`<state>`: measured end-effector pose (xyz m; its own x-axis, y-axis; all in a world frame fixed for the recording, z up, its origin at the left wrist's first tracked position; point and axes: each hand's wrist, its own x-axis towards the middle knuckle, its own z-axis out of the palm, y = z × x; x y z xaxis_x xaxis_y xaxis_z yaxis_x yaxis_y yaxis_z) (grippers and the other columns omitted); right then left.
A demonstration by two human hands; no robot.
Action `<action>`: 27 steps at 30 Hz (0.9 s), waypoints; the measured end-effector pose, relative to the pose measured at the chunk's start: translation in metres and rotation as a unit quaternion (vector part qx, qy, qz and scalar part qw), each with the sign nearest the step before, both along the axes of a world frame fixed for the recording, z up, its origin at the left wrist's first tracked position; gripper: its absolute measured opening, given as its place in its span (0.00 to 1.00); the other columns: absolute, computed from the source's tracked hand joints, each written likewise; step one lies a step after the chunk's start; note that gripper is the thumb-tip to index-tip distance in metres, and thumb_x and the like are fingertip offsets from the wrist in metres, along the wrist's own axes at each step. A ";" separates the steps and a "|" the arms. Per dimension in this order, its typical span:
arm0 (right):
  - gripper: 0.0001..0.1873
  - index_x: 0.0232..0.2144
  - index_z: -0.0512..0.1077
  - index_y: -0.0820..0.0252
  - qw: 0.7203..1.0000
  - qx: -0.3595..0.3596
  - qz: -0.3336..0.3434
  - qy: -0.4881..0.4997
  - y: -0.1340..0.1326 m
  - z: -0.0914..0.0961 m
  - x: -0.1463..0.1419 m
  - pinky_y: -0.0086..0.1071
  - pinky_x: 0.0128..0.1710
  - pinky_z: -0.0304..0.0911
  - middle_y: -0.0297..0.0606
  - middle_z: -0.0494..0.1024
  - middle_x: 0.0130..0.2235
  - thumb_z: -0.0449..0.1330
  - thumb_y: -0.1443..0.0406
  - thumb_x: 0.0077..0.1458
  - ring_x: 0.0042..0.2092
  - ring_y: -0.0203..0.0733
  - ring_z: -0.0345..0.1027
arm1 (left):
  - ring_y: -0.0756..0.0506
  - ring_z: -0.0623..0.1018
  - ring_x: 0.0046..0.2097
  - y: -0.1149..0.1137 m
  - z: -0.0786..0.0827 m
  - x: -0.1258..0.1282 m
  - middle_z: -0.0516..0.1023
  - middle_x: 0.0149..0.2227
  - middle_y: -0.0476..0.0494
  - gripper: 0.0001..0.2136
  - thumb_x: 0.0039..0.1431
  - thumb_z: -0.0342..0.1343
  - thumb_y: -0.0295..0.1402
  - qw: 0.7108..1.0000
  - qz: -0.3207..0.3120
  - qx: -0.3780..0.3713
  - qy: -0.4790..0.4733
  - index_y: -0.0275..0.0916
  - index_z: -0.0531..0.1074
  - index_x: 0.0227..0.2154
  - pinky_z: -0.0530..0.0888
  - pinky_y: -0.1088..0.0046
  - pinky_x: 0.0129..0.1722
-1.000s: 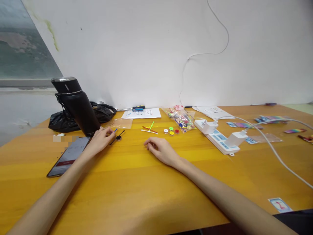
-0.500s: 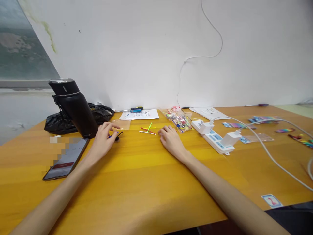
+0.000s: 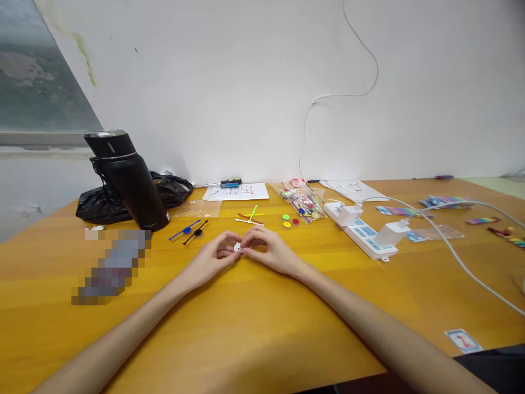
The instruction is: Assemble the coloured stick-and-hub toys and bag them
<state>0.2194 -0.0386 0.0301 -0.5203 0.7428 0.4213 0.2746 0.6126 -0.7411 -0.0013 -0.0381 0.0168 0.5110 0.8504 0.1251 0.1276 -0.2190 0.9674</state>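
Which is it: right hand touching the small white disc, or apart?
Touching. Head view: right hand pinches the white disc at its fingers, no visible gap; left hand holds the other side.

Two hands (image 3: 207, 261) (image 3: 273, 253), one white disc (image 3: 237, 248), three coloured discs (image 3: 287, 224), one bottle (image 3: 131, 183)
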 end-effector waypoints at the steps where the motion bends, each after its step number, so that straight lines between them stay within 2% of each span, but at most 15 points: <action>1: 0.08 0.39 0.74 0.58 1.000 0.016 -0.016 -0.008 0.001 0.000 0.002 0.36 0.49 0.70 0.40 0.76 0.45 0.58 0.60 0.67 0.45 0.40 0.73 | 0.43 0.79 0.49 0.000 0.001 0.000 0.79 0.47 0.40 0.16 0.61 0.61 0.44 1.000 0.002 0.003 0.002 0.41 0.72 0.47 0.75 0.63 0.53; 3: 0.08 0.42 0.74 0.58 0.994 0.069 -0.077 -0.048 0.006 -0.002 0.007 0.39 0.53 0.67 0.41 0.76 0.46 0.54 0.63 0.68 0.49 0.42 0.71 | 0.43 0.79 0.49 0.000 0.001 0.000 0.79 0.46 0.40 0.16 0.61 0.61 0.44 1.000 0.007 0.005 0.010 0.41 0.72 0.47 0.74 0.63 0.53; 6: 0.12 0.51 0.72 0.58 0.965 0.145 -0.159 -0.150 0.014 -0.008 0.015 0.46 0.61 0.60 0.46 0.74 0.54 0.54 0.67 0.67 0.58 0.49 0.65 | 0.43 0.79 0.49 0.000 0.000 0.001 0.80 0.47 0.39 0.16 0.61 0.61 0.43 1.000 0.010 0.005 0.016 0.41 0.72 0.47 0.74 0.63 0.54; 8: 0.15 0.54 0.70 0.59 0.950 0.156 -0.176 -0.204 0.017 -0.012 0.019 0.48 0.61 0.59 0.47 0.73 0.56 0.54 0.68 0.67 0.60 0.50 0.63 | 0.42 0.79 0.50 0.000 0.000 0.001 0.80 0.48 0.39 0.16 0.61 0.61 0.43 1.000 0.008 0.005 0.016 0.41 0.72 0.47 0.74 0.62 0.55; 12: 0.13 0.51 0.71 0.59 0.938 0.173 -0.182 -0.240 0.018 -0.013 0.019 0.45 0.58 0.62 0.45 0.75 0.50 0.54 0.69 0.66 0.55 0.49 0.65 | 0.42 0.79 0.50 0.000 0.001 0.000 0.80 0.47 0.39 0.16 0.61 0.60 0.44 1.000 0.006 0.008 0.022 0.41 0.72 0.47 0.74 0.62 0.55; 17: 0.10 0.48 0.72 0.58 0.936 0.183 -0.186 -0.238 0.017 -0.012 0.017 0.43 0.55 0.63 0.44 0.74 0.48 0.57 0.67 0.66 0.53 0.49 0.65 | 0.42 0.79 0.50 -0.002 0.003 0.001 0.80 0.47 0.39 0.16 0.61 0.61 0.44 0.999 0.017 0.013 0.026 0.42 0.72 0.47 0.74 0.62 0.54; 22: 0.04 0.38 0.73 0.59 0.943 0.165 -0.184 -0.224 0.018 -0.013 0.018 0.39 0.48 0.64 0.42 0.76 0.43 0.58 0.66 0.65 0.47 0.46 0.68 | 0.41 0.79 0.54 -0.003 0.004 0.004 0.80 0.51 0.37 0.16 0.59 0.63 0.44 1.000 0.017 -0.024 -0.010 0.41 0.70 0.44 0.72 0.61 0.57; 24: 0.04 0.37 0.72 0.59 0.952 0.146 -0.188 -0.195 0.018 -0.012 0.017 0.38 0.47 0.64 0.41 0.76 0.41 0.58 0.67 0.65 0.45 0.45 0.69 | 0.42 0.80 0.52 -0.002 0.004 0.005 0.81 0.51 0.37 0.17 0.59 0.64 0.44 0.998 0.016 -0.051 -0.038 0.42 0.68 0.45 0.72 0.61 0.57; 27: 0.04 0.37 0.71 0.59 0.976 0.073 -0.186 -0.086 0.017 -0.007 0.013 0.35 0.43 0.66 0.39 0.77 0.38 0.57 0.66 0.66 0.41 0.42 0.71 | 0.44 0.82 0.44 0.001 0.004 0.005 0.82 0.49 0.36 0.19 0.58 0.65 0.43 0.991 0.038 -0.097 -0.085 0.41 0.67 0.46 0.74 0.60 0.53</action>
